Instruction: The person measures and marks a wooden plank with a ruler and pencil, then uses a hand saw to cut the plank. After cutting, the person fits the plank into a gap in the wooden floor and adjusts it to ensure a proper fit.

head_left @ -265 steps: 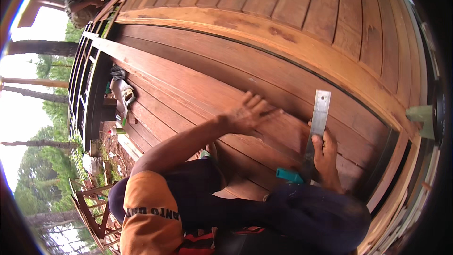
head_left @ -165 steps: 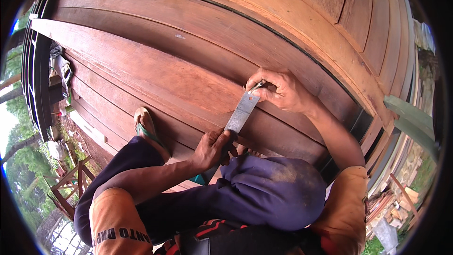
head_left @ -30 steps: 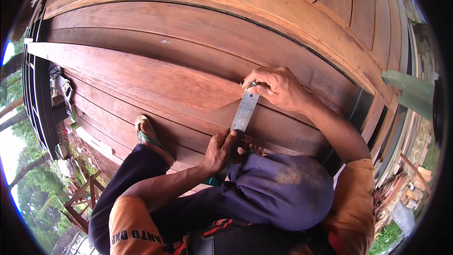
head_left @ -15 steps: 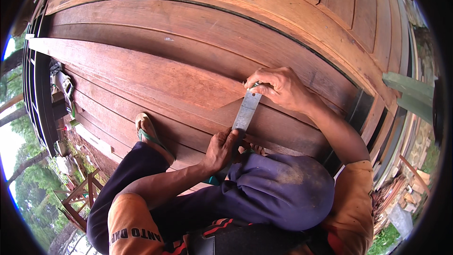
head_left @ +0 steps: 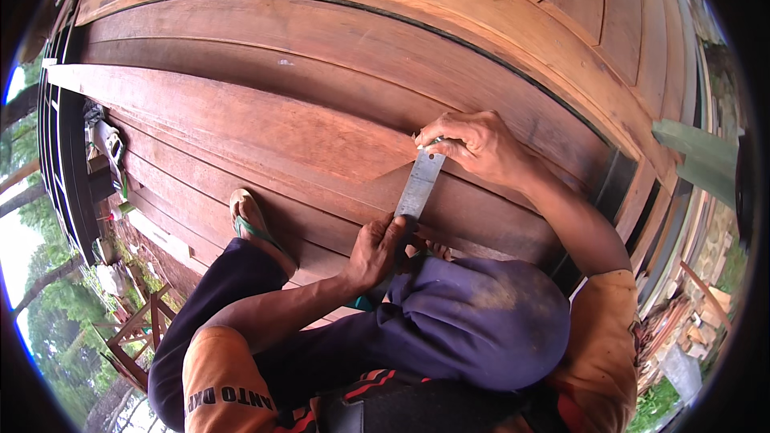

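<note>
A long reddish-brown board [head_left: 265, 116] runs from the far left toward me and ends near my hands. Across its near end lies a flat steel ruler [head_left: 419, 184] with a small hole at its far tip. My left hand [head_left: 375, 252] is closed around the ruler's lower part, thumb on top. At the holed tip, my right hand [head_left: 481, 144] is closed in a pinch beside the board's corner. A small pale bit shows between its fingertips, too small to name.
Wooden planks [head_left: 192, 160] make up the floor under the board. A panelled wooden door-like piece [head_left: 513, 24] lies beyond. My sandalled foot [head_left: 250, 220] rests left of my hands, and my bent knee [head_left: 489, 313] is close below them. Scrap wood [head_left: 698, 325] is piled at right.
Hardly anything differs. Both hands keep their places on and beside the ruler, with only a very slight shift of the view.
</note>
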`<state>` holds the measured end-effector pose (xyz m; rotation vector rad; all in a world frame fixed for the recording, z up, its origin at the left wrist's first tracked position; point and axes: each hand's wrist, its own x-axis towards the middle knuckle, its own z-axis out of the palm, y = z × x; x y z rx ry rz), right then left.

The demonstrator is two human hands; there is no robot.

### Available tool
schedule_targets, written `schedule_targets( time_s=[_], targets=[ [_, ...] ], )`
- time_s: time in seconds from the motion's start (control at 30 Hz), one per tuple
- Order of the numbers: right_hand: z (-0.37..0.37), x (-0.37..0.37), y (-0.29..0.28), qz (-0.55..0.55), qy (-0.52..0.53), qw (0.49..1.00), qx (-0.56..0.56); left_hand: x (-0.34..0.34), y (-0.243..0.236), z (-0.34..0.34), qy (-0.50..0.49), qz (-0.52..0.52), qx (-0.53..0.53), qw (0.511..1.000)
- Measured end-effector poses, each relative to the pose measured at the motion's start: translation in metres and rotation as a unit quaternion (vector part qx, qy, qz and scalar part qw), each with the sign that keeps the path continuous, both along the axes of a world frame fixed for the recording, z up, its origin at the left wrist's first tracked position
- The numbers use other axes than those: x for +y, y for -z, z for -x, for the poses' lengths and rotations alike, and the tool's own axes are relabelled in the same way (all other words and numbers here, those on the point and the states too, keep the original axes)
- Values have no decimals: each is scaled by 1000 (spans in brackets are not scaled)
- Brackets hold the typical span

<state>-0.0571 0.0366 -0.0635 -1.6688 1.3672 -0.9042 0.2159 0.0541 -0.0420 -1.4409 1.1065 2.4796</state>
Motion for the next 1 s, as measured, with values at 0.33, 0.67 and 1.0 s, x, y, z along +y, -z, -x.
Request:
schedule_targets(
  time_s=[0.33, 0.67, 1.0],
  targets=[
    [-7, 36, -63, -101, 106, 976, -158, -58, -72, 30, -321, 80, 113, 937],
    [-49, 95, -42, -143, 73, 974, 157, -27, -31, 49, -401, 11, 134, 906],
    [-7, 112, -37, -284, 146, 945, 64, -47, -27, 4, 162, 628, 28, 761]
  ],
)
